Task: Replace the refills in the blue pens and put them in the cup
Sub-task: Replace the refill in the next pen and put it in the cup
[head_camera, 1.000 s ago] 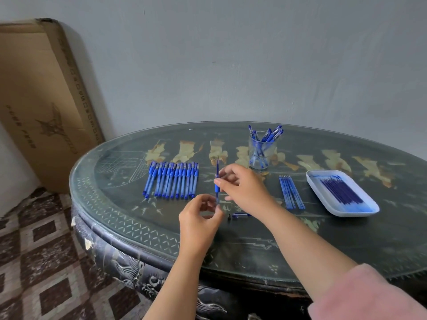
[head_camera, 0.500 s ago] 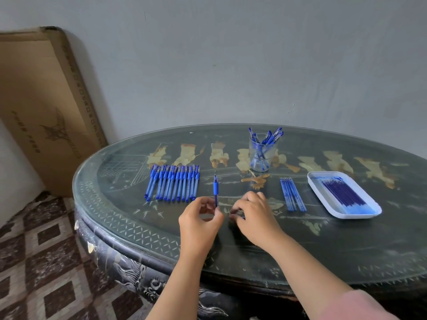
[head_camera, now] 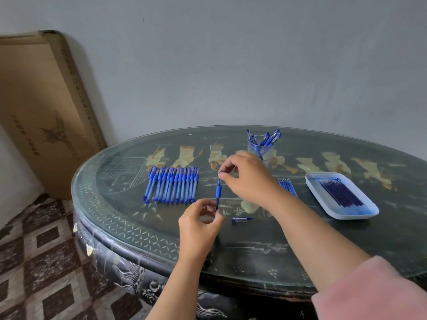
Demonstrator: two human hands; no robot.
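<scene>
The left hand [head_camera: 198, 224] grips the lower end of a blue pen [head_camera: 218, 191], holding it upright over the counter [head_camera: 254, 250]. The right hand [head_camera: 249, 179] pinches a tiny part [head_camera: 221, 173] just above the pen's top. A pen cap [head_camera: 241, 219] lies near the left hand. A row of pens [head_camera: 172, 184] lies to the left, the cup [head_camera: 261, 150] of pens behind, and loose refills [head_camera: 287, 187] and a tray [head_camera: 353, 217] to the right.
</scene>
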